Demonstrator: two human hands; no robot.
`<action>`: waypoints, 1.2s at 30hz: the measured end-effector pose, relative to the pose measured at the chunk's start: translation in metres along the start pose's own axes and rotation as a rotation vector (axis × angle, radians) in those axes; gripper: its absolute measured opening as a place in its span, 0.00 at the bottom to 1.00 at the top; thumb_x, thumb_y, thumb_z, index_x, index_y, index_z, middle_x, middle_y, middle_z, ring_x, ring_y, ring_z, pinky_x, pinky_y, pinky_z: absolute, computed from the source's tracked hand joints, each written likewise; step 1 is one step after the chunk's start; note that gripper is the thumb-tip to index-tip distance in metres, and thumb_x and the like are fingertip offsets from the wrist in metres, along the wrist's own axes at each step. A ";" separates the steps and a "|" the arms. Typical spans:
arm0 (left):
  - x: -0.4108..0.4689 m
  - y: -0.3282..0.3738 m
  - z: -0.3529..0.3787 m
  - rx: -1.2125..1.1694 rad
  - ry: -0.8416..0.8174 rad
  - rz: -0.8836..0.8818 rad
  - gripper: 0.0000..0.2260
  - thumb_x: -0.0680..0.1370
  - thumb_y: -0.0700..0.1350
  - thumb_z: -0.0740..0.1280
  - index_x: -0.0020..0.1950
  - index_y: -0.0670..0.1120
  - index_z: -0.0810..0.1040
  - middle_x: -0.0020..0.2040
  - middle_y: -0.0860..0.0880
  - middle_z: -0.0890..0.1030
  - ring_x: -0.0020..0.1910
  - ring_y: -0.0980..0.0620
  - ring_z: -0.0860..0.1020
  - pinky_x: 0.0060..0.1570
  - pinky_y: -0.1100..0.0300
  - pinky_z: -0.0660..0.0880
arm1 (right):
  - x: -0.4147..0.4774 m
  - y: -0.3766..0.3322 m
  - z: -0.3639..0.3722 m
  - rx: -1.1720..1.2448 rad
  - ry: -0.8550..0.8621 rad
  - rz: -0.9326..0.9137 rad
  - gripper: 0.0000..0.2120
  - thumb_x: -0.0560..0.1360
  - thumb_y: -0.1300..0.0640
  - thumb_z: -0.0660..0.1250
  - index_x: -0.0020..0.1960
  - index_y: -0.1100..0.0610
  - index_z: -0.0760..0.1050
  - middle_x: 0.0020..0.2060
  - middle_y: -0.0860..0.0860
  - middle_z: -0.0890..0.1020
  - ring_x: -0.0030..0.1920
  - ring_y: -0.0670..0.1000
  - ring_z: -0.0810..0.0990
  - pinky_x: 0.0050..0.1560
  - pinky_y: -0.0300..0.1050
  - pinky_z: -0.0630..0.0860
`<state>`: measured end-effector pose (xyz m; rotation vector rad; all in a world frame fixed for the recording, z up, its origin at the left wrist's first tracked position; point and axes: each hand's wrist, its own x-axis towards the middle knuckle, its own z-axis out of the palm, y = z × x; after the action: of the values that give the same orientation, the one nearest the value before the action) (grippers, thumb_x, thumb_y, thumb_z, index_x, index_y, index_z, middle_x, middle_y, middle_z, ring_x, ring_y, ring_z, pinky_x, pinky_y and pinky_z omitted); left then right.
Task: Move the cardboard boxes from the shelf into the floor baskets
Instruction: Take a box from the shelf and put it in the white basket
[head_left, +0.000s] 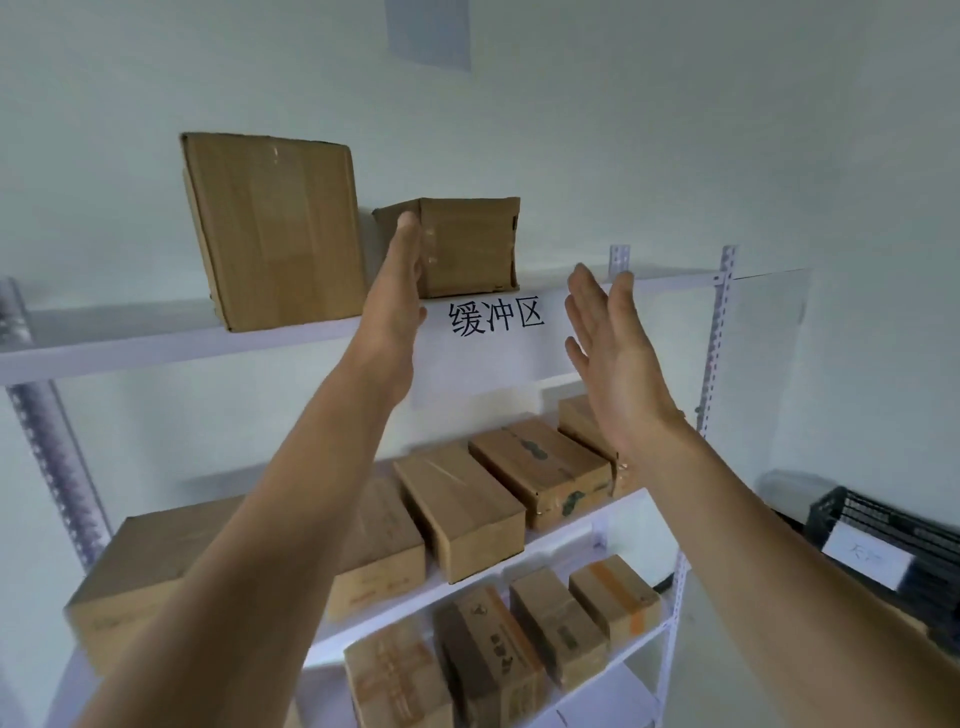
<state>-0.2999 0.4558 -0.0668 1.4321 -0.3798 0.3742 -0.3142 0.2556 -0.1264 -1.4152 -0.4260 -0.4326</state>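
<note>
1. Both of our hands are raised toward the small cardboard box (470, 244) on the top shelf (156, 343). Our left hand (397, 283) is flat and open, its fingers laid against the box's left corner; our right hand (608, 332) is open too, palm inward, off to the box's right and lower, not touching it.
2. That box sits at the shelf's front edge, just right of the tall cardboard box (275, 228), above the paper sign (493, 322).
3. With only one side contacted, we judge a push from the left could slide the box rightward or twist it off the edge before the right hand meets it.
4. Our left hand is squeezed between the two boxes, so drawing the small one out may nudge the tall one, which already overhangs the edge slightly.
5. Reaching overhead, we cannot see the box's top or judge its weight; a light pinch could slip.
6. A black basket (893, 540) stands low, well right of the box.
</note>
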 end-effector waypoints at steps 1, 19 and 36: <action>0.009 0.002 0.004 0.007 0.011 -0.005 0.31 0.88 0.66 0.52 0.88 0.54 0.59 0.87 0.56 0.63 0.85 0.56 0.60 0.85 0.44 0.56 | 0.012 0.002 -0.005 0.003 -0.016 -0.007 0.33 0.85 0.32 0.42 0.86 0.44 0.55 0.84 0.40 0.60 0.83 0.40 0.57 0.86 0.54 0.50; 0.165 -0.016 0.014 0.287 0.188 -0.173 0.36 0.86 0.72 0.49 0.88 0.52 0.61 0.84 0.51 0.68 0.78 0.49 0.70 0.62 0.57 0.62 | 0.266 0.023 -0.029 -0.044 -0.235 0.189 0.49 0.78 0.22 0.39 0.86 0.55 0.54 0.85 0.50 0.58 0.85 0.47 0.55 0.85 0.54 0.50; 0.166 -0.008 0.020 0.067 0.310 -0.040 0.36 0.83 0.75 0.52 0.59 0.46 0.83 0.60 0.50 0.87 0.70 0.47 0.80 0.82 0.42 0.63 | 0.290 0.018 -0.036 0.298 -0.407 0.166 0.42 0.77 0.20 0.46 0.56 0.55 0.80 0.40 0.48 0.85 0.44 0.49 0.86 0.53 0.53 0.80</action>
<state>-0.1502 0.4391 0.0055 1.4174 -0.0880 0.5710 -0.0572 0.2116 0.0073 -1.2322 -0.6661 0.0590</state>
